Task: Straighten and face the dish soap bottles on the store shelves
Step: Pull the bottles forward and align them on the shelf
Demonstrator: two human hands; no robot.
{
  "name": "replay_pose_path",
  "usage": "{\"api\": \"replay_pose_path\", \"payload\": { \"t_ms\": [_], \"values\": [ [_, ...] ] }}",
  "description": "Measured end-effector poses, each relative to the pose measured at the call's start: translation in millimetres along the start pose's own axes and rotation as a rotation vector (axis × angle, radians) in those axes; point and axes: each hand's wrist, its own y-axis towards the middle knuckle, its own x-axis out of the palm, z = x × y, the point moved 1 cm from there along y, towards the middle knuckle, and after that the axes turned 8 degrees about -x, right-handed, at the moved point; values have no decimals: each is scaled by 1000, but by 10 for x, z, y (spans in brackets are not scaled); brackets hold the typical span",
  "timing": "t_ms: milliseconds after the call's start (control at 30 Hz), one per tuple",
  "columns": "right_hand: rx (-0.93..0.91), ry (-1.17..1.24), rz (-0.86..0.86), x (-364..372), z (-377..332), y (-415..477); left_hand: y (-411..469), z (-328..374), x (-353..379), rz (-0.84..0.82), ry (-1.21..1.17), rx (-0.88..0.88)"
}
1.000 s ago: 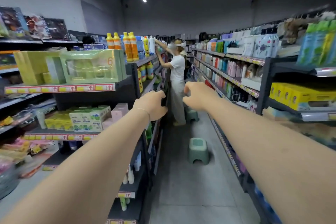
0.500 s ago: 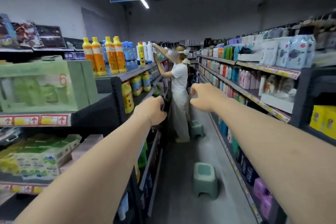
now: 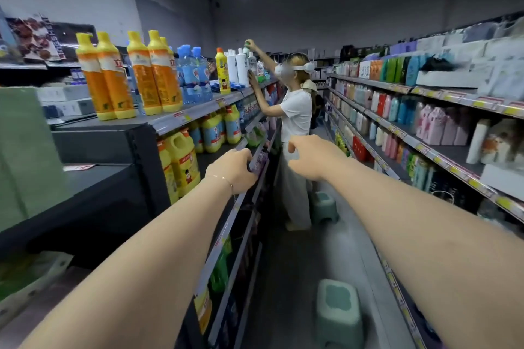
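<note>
Lining the top left shelf, tall orange plastic dish soap bottles with yellow caps stand upright; squat yellow handled jugs sit on the shelf below. Your left hand curls at that lower shelf's edge, grip unclear; your right hand, apart over the aisle, is loosely curled, empty.

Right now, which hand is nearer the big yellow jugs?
Left. The left hand is just right of the yellow jugs at the shelf edge; the right hand is farther right, over the aisle.
</note>
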Motion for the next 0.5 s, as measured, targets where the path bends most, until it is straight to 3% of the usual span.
{"api": "replay_pose_path", "payload": {
  "t_ms": [300,500],
  "values": [
    [-45,-18,-7,220,686,1888,2065,-137,178,58,-1,-26],
    [-126,-3,-21,597,1122,2803,2998,-204,511,43,41,-70]
  ]
}}
